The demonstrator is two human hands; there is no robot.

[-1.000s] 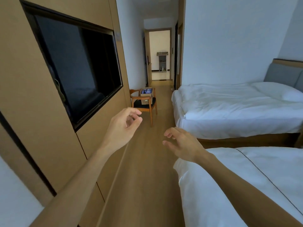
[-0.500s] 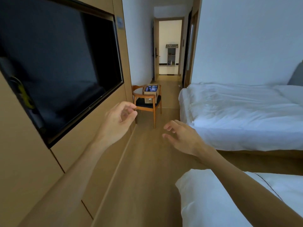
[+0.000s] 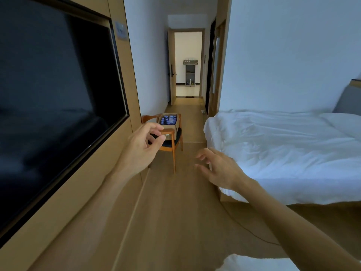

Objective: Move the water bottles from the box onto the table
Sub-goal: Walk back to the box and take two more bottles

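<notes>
We get one head view only, wide-angle, worn high, facing forward and slightly down along the wooden floor (image 3: pixel 175 212) toward a far doorway (image 3: pixel 188 63). Wall-mounted screen (image 3: pixel 48 94) close on our left, bed (image 3: pixel 283 153) on the right, chair (image 3: pixel 172 141) mid-distance ahead.

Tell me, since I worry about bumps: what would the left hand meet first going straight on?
Probably the wooden chair bearing the box; the left hand holds nothing, and depth is unclear.
</notes>
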